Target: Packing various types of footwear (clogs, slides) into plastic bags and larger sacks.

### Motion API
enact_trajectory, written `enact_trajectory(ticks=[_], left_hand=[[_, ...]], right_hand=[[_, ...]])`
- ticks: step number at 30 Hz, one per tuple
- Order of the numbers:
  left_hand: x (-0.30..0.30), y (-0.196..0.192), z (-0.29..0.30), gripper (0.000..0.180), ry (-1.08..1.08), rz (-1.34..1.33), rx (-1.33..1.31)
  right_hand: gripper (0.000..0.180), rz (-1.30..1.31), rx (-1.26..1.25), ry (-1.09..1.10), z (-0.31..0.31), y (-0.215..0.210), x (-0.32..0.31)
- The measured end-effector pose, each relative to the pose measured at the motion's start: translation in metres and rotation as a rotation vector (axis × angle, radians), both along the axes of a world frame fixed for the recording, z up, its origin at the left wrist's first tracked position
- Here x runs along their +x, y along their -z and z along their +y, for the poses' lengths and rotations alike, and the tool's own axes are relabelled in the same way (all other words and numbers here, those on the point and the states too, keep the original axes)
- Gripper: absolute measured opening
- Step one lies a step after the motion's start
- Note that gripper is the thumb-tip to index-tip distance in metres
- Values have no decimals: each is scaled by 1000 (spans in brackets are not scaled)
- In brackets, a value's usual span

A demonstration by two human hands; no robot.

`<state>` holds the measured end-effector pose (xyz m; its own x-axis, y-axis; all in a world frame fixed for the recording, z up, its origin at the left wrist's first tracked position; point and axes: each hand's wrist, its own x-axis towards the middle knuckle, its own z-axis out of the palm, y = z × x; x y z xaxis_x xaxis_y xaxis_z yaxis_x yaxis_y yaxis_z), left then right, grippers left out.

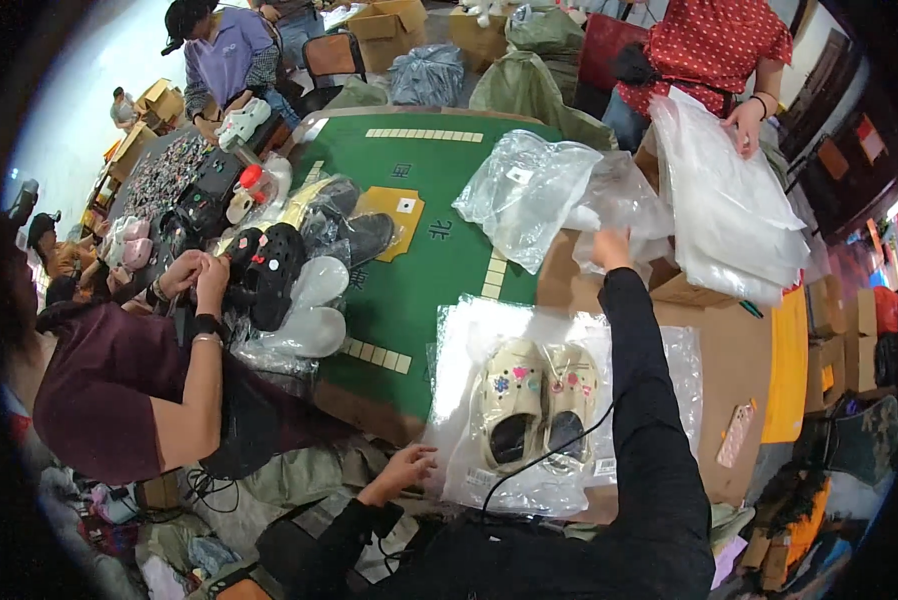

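A pair of cream clogs (512, 395) with colourful charms lies side by side in front of me, on clear plastic bags (459, 345) spread over the table. My left hand (406, 470) is at the left edge of these bags, fingers stretched out and holding nothing. Reaching far forward, my right hand (612, 248) has its fingers curled at the near edge of a crumpled clear plastic bag (629, 200); the fingertips are partly hidden. Another puffed clear bag (524, 190) lies just left of it.
At right, a person in a red dotted top touches a stack of clear bags (724, 200). A person in maroon handles black clogs (269, 275) at left. A phone (736, 435) lies near the table's right side. A black cable (549, 455) crosses the clogs.
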<state>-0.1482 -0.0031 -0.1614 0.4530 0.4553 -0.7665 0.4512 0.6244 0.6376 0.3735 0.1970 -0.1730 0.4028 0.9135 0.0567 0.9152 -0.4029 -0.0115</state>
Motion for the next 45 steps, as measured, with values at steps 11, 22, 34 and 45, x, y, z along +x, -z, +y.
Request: enact_trajectory(ticks=[11,22,34,45], left_hand=[[12,33,20,27,-162,17,53],[-4,18,11,24,-261,75,53],[-12,28,2,23,-288,98,84],[-41,12,-27,25,-442,123,107]], right_hand=[[32,207,873,335,37,-80,-12],[27,116,936,321,-17,-207,-106],[10,-221,1337,-408,53,-230,-217],[91,314,8,-155,84,77,-187]])
